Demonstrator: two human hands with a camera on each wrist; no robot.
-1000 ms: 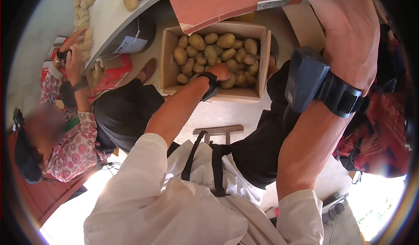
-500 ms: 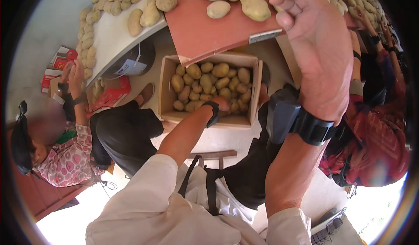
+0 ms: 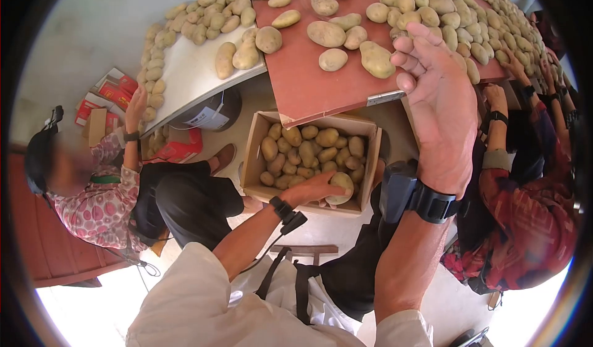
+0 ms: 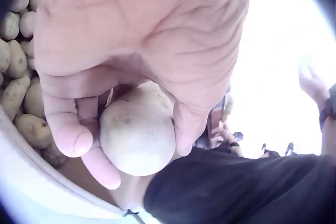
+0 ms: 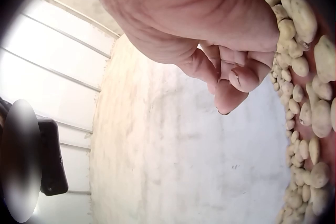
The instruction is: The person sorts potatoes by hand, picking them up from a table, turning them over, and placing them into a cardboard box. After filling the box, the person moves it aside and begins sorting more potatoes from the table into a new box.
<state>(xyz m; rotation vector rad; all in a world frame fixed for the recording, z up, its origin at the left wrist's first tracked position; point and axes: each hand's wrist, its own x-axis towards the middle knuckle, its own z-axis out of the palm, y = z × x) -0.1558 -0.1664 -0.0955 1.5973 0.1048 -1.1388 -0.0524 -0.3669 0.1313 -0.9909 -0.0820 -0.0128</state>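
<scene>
Now the left hand (image 3: 312, 189) had its fingers closed round one large potato (image 3: 341, 183), raised at the near wall of the cardboard box (image 3: 253, 162). Half a second before, that hand was lower, among the other potatoes in the box. So one potato was picked out of the heap, though it was not yet clear of the box. Further up, the right hand (image 3: 441, 112) hung with relaxed fingers, grasping nothing, just beside the edge of the red desk (image 3: 309, 94), where many potatoes (image 3: 326, 33) lay spread.
</scene>
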